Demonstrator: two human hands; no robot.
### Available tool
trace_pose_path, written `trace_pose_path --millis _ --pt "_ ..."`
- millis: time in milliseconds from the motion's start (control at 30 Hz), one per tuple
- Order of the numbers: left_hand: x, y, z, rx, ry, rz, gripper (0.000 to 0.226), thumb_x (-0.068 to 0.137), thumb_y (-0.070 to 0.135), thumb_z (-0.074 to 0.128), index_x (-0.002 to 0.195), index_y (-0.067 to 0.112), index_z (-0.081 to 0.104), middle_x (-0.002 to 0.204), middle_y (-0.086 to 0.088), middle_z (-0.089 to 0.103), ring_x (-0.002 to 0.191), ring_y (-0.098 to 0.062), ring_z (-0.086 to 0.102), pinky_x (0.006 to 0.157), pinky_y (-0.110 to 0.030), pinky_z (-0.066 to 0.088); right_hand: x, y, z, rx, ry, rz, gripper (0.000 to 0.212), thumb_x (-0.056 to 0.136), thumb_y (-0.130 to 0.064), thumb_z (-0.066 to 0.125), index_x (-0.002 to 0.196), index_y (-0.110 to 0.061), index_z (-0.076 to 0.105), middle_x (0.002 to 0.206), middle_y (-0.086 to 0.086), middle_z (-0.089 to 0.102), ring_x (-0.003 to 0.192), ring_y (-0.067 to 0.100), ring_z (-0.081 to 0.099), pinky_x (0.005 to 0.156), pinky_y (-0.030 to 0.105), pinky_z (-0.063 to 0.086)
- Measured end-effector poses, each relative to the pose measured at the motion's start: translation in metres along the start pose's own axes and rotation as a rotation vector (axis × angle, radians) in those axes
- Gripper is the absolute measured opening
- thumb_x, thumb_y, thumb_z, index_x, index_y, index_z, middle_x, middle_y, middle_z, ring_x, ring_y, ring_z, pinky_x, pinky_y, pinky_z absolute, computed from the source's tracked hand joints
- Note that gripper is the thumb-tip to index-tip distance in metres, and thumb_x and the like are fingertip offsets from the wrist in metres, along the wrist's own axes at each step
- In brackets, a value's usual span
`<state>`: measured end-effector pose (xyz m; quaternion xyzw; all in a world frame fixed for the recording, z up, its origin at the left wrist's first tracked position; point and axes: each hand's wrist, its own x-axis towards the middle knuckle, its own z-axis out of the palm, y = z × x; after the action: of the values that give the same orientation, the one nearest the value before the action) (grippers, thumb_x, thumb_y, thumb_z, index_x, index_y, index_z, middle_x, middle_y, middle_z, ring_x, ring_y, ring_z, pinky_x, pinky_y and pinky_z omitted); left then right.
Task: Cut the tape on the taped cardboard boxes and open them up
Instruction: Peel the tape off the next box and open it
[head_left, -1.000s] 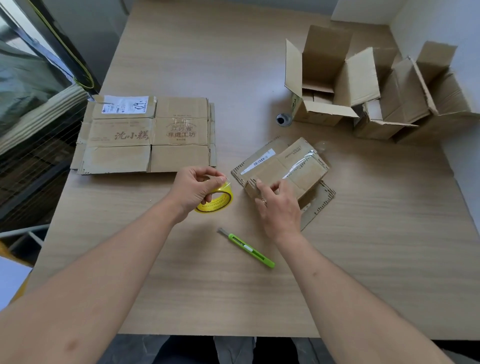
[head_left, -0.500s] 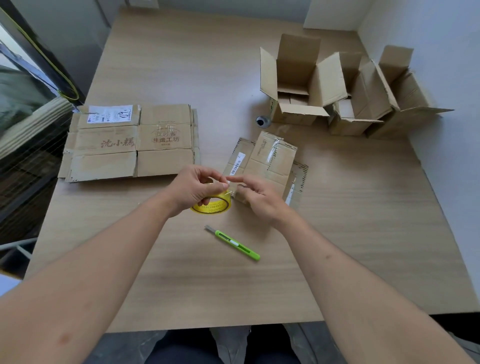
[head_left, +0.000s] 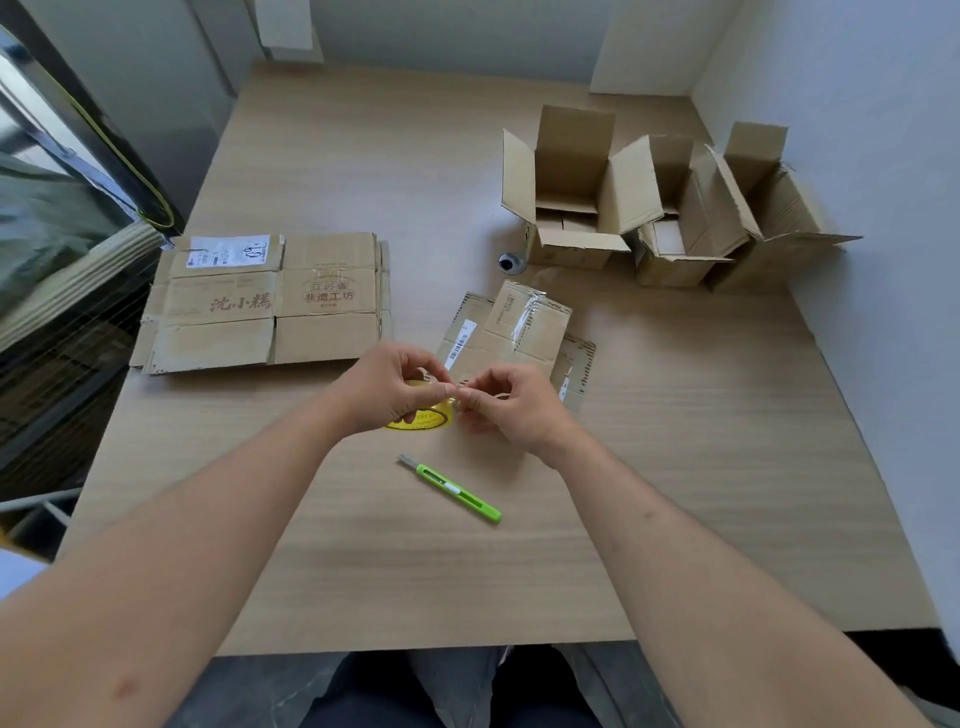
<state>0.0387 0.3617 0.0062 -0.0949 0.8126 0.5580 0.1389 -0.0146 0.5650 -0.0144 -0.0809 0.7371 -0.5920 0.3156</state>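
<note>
My left hand grips a yellow-cored roll of clear tape just above the table. My right hand meets it at the roll's right edge, its fingertips pinching at the tape's end. Right behind my hands lies a small flattened cardboard box with a strip of clear tape across it and a barcode label. A green utility knife lies on the table in front of my hands, blade end pointing up-left.
A stack of flattened cartons lies at the left. Three open boxes stand at the back right by the wall. A small dark round object sits beside them. The wooden table ends near my lap.
My right hand has left the small flat box and come to the tape roll, now pinching at its edge. The left hand keeps holding the roll. The camera has tilted.
</note>
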Motion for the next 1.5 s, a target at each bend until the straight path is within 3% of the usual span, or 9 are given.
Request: trace_pose_path --millis 267,400,633,733,800,1000,1267,1367,1500 --pt "0.000 -0.005 0.013 0.022 -0.126 -0.027 0.021 0.100 0.011 0.059 0.111 0.022 0.074 0.064 -0.007 0.064 0.056 -0.020 0.052 0.061 -0.033 0.046 -0.004 0.024 -0.004 0.053 0.097 0.037 0.008 0.096 -0.010 0.071 0.092 -0.005 0.069 0.084 0.017 0.072 0.071 0.021 0.068 0.060 0.032 0.058" --pt "0.003 -0.013 0.019 0.205 -0.221 -0.021 0.020 0.099 0.025 0.068 0.118 0.032 0.069 0.066 -0.003 0.072 0.054 -0.016 0.058 0.063 -0.035 0.052 -0.002 0.039 -0.007 -0.138 0.120 0.012 0.011 0.092 -0.015 0.074 0.082 -0.013 0.069 0.067 0.007 0.067 0.060 0.023 0.065 0.066 0.051 0.062" --pt "0.012 -0.019 0.018 0.629 0.155 -0.049 0.037 0.077 0.073 0.074 0.097 0.041 0.073 0.067 0.015 0.060 0.063 -0.007 0.060 0.068 -0.028 0.050 -0.004 0.046 -0.005 -0.193 0.267 -0.006 0.018 0.094 -0.015 0.067 0.078 -0.020 0.061 0.067 0.000 0.066 0.054 0.020 0.062 0.066 0.055 0.059" --pt "0.011 -0.019 0.016 0.311 -0.096 -0.044 0.014 0.097 0.040 0.069 0.110 0.036 0.072 0.060 0.005 0.065 0.054 -0.011 0.059 0.059 -0.027 0.049 -0.001 0.054 -0.012 -0.265 0.337 -0.004 0.016 0.091 -0.024 0.065 0.078 -0.029 0.058 0.067 -0.006 0.065 0.064 0.027 0.066 0.068 0.053 0.058" --pt "0.015 -0.022 0.010 0.372 -0.197 -0.060 0.035 0.099 0.029 0.066 0.133 0.032 0.063 0.060 0.001 0.069 0.060 -0.013 0.064 0.061 -0.025 0.051 -0.001 0.059 -0.017 -0.289 0.331 -0.001 0.014 0.091 -0.026 0.064 0.079 -0.031 0.056 0.068 -0.006 0.065 0.068 0.027 0.065 0.070 0.052 0.058" --pt "0.034 -0.021 0.000 0.865 -0.165 -0.093 0.077 0.094 0.072 0.053 0.155 0.061 0.008 0.059 0.006 0.070 0.075 -0.002 0.065 0.084 -0.035 0.057 -0.006 0.070 -0.016 -0.376 0.460 -0.066 0.020 0.098 -0.014 0.063 0.081 -0.019 0.053 0.075 -0.006 0.059 0.074 0.019 0.053 0.068 0.033 0.040" --pt "0.063 -0.014 0.024 1.082 -0.326 -0.122 0.066 0.104 0.065 0.035 0.158 0.058 -0.002 0.131 -0.006 0.066 0.092 -0.026 0.065 0.092 -0.037 0.052 0.001 0.082 -0.017 -0.336 0.539 -0.064 0.017 0.097 -0.011 0.062 0.087 -0.022 0.052 0.105 0.000 0.064 0.096 0.021 0.059 0.081 0.030 0.043" --pt "0.061 -0.025 0.027 1.049 -0.268 -0.138 0.069 0.100 0.069 0.038 0.158 0.058 0.004 0.117 -0.005 0.073 0.098 -0.024 0.068 0.096 -0.040 0.054 0.002 0.081 -0.018 -0.355 0.503 -0.009 0.018 0.100 -0.012 0.056 0.091 -0.026 0.048 0.122 0.000 0.068 0.113 0.022 0.061 0.091 0.030 0.045" --pt "0.052 -0.018 0.030 1.013 -0.247 -0.192 0.065 0.096 0.076 0.042 0.155 0.056 0.025 0.058 0.010 0.071 0.065 -0.008 0.069 0.082 -0.032 0.059 0.005 0.072 -0.036 -0.555 0.385 0.023 0.023 0.101 -0.016 0.051 0.087 -0.030 0.041 0.132 -0.003 0.067 0.122 0.027 0.059 0.094 0.037 0.048"
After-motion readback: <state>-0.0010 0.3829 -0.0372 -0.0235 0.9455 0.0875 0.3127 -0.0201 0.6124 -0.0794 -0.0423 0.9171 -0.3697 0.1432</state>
